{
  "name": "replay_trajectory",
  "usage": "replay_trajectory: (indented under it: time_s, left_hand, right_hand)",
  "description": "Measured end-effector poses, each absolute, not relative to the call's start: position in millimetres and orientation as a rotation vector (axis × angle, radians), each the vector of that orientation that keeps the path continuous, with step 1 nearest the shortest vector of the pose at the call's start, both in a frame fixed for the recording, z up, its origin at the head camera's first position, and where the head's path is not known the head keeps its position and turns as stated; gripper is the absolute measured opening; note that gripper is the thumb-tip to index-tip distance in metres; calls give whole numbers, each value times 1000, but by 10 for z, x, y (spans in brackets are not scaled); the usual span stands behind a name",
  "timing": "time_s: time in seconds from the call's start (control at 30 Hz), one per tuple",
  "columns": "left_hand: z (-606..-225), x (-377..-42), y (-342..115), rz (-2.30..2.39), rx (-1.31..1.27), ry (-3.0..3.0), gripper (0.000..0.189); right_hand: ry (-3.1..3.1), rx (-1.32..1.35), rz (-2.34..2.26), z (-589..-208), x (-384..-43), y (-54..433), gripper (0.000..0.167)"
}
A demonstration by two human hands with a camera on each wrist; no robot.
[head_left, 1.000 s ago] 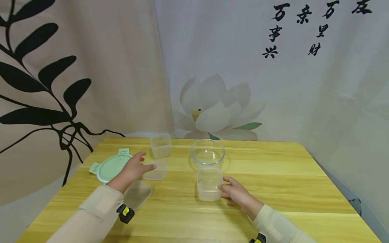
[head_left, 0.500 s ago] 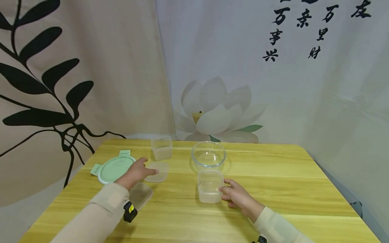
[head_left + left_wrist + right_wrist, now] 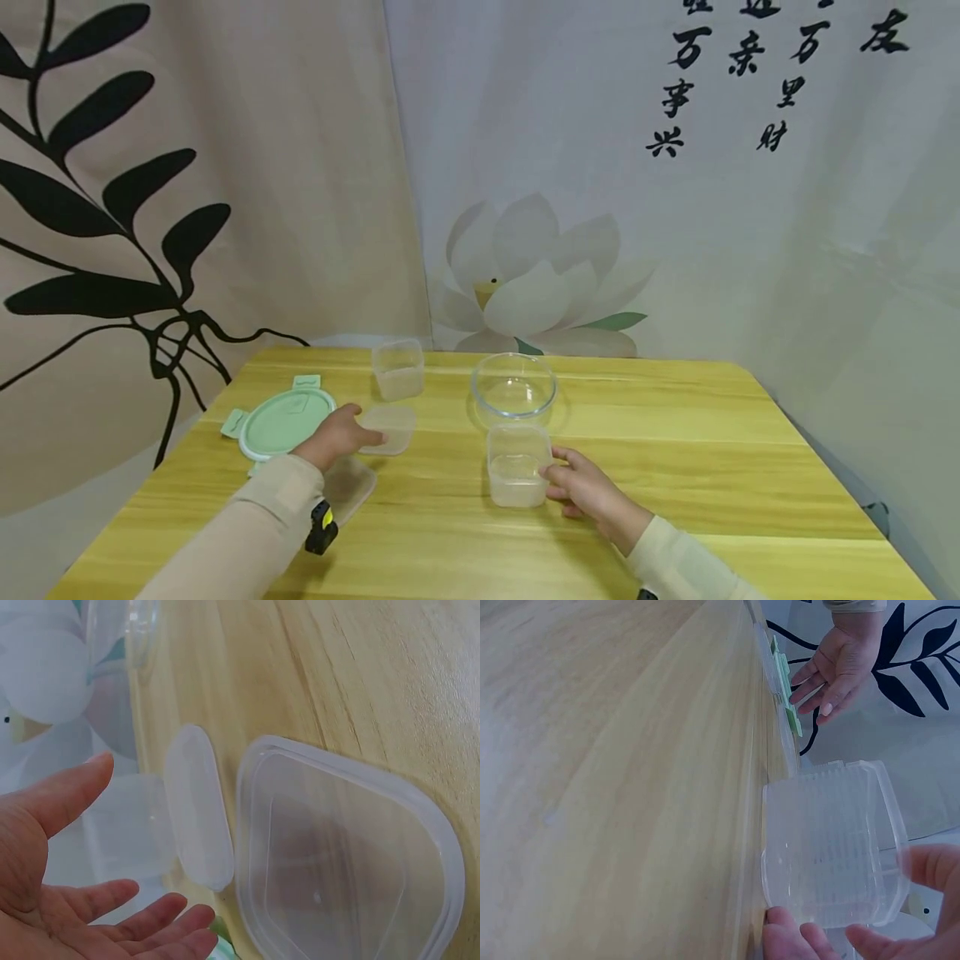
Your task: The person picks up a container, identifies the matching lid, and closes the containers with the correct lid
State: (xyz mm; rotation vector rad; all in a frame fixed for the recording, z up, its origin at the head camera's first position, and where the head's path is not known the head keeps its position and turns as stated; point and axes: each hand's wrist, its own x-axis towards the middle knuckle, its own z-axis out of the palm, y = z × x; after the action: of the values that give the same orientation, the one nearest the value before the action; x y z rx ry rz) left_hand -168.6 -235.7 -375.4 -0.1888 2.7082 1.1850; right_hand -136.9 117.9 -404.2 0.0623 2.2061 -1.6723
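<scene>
A clear plastic food container (image 3: 517, 493) stands upright on the table, my right hand (image 3: 592, 493) holding it by its right side. In the right wrist view my thumb meets its rim while the fingers lie along its wall. My left hand (image 3: 337, 437) hovers around two translucent lids with thumb and fingers spread, holding nothing. Its thumb overlaps the farther lid (image 3: 395, 431); the nearer lid (image 3: 352, 490) is partly hidden under the forearm. In the left wrist view, the nearer lid (image 3: 337, 840) lies beyond the fingertips.
Left of my left hand lies a round green lid (image 3: 285, 421) with clip tabs. A second clear container (image 3: 400, 379) stands at the back edge. Directly behind the held container is a round glass bowl (image 3: 514, 415). The wooden table (image 3: 697, 450) ends at a curtain.
My left hand has shifted slightly right, and the near lid is more covered. The head view has tilted slightly. My right hand stays at the container.
</scene>
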Motion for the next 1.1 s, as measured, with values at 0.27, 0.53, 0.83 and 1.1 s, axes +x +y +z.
replay_trajectory:
  time_s: [0.27,0.53,0.83,1.1]
  left_hand:
    - [-3799,-1706,-2353,1176,-204,2710,80]
    - [-3816,-1719,-2380,1175,-207,2712,80]
    - [-3928,-1720,-2396,1215,-222,2711,81]
    - [-3970,-1766,-2435,1262,-244,2724,81]
  right_hand:
    - [2210,49,-1680,-4062,-1362,1189,62]
    - [2219,32,-1676,-4074,-1345,1191,61]
    - [2215,9,-1662,-4104,-1308,1196,63]
    - [2226,15,-1661,-4095,-1329,1199,62]
